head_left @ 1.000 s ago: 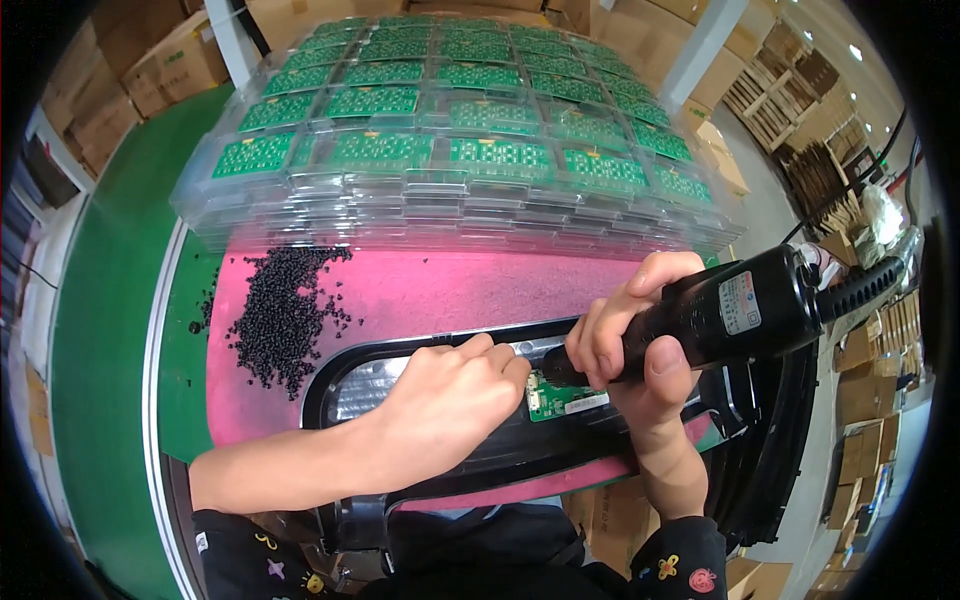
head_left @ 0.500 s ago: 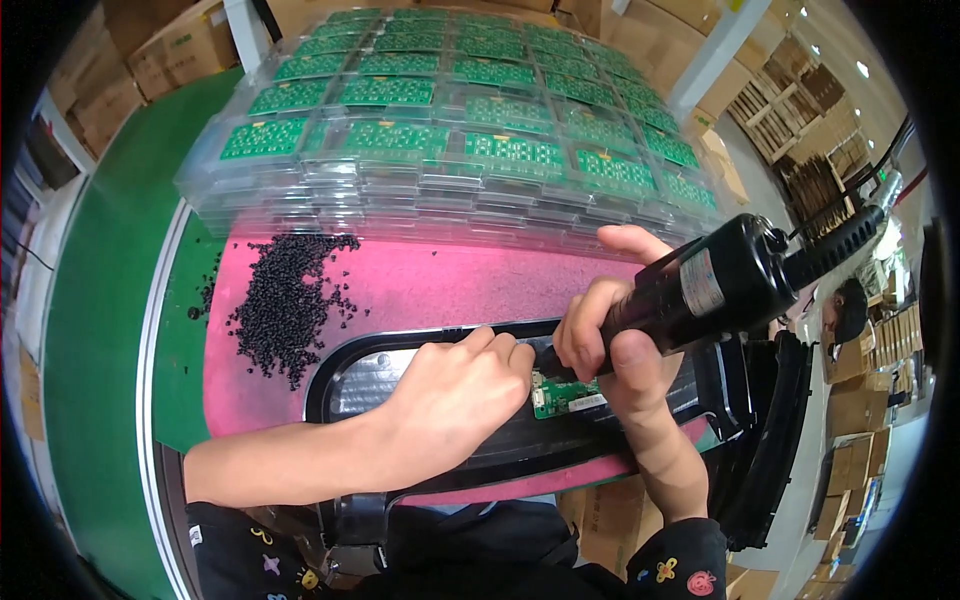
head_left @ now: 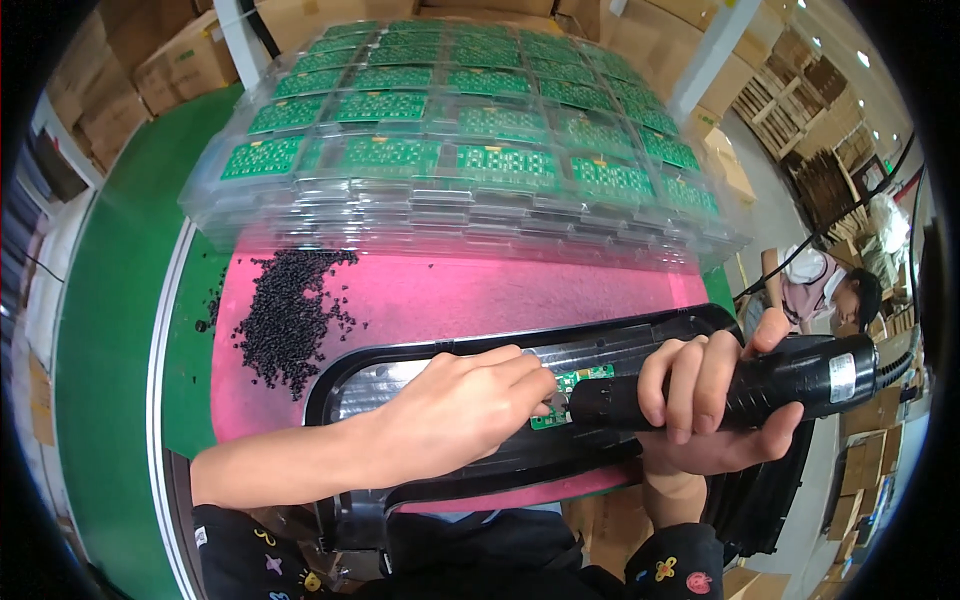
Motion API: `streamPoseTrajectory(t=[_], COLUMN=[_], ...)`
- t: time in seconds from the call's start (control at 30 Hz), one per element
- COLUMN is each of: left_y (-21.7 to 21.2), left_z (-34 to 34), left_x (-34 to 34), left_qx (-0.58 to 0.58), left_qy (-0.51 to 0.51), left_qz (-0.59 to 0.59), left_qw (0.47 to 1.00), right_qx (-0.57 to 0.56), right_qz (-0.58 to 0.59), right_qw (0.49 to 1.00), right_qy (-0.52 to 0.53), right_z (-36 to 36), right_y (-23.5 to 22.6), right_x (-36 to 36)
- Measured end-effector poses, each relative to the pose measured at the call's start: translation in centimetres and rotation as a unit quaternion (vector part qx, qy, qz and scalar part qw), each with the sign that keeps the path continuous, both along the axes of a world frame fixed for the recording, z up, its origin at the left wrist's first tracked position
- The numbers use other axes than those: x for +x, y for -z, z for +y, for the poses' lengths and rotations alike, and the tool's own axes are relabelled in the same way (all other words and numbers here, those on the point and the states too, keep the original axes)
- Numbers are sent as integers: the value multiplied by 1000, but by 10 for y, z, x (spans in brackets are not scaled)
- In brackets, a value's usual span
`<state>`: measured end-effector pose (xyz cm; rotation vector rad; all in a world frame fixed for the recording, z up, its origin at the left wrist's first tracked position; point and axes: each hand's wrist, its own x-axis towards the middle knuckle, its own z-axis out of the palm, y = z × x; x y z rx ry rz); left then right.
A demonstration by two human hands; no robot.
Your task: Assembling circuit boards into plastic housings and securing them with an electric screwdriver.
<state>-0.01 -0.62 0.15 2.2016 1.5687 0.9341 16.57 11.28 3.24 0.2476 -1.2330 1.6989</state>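
Circuit board: we see a small green circuit board (head_left: 568, 392) lying in the middle of the long black plastic housing (head_left: 420, 372), between our two hands.
Right hand: our right hand (head_left: 712, 392) is wrapped tight around the black electric screwdriver (head_left: 745, 385), fingers over the top and thumb underneath; the tool lies almost level, its front end pointing left at the board.
Left hand: our left hand (head_left: 470, 405) rests on the housing with its fingertips pinched together at the board's left edge, right at the screwdriver's nose; what they pinch is too small for us to tell.
Housing: it lies across a pink mat (head_left: 480, 295), its right end curving down past our right wrist.
Screws: a heap of small black screws (head_left: 285, 312) sits on the mat's left part, well apart from the board.
Trays: beyond the mat we see stacked clear plastic trays (head_left: 450, 200) filled with rows of green boards.
Bench: a green table top (head_left: 115, 330) runs along the left.
Surroundings: cardboard boxes (head_left: 170, 65) behind; another person (head_left: 825, 290) at far right.
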Motion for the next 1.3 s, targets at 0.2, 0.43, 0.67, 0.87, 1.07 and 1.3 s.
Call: streamPoseTrajectory(t=[0.2,0.43,0.67,0.87,1.07,1.3], left_y=[-3,-7,-8,-6,0,0], left_z=[2,4,1,-1,-3,-4], left_x=[-1,0,-4,1,-1,-1], left_qx=[7,34,9,-17,-33,-52], left_qy=[1,4,-109,-90,-87,-66], left_qz=[-59,-78,-7,-14,-5,16], left_qw=[998,996,994,996,996,996], right_qx=[-23,-22,-40,-31,-25,48], right_qz=[-7,-55,-193,-239,-221,-196], right_qw=[1000,998,980,970,973,974], right_qy=[10,-3,-23,-34,-69,-105], right_z=[-4,-11,-19,-23,-20,-16], right_y=[-3,-2,-10,-7,-2,5], right_x=[5,7,6,2,1,-1])
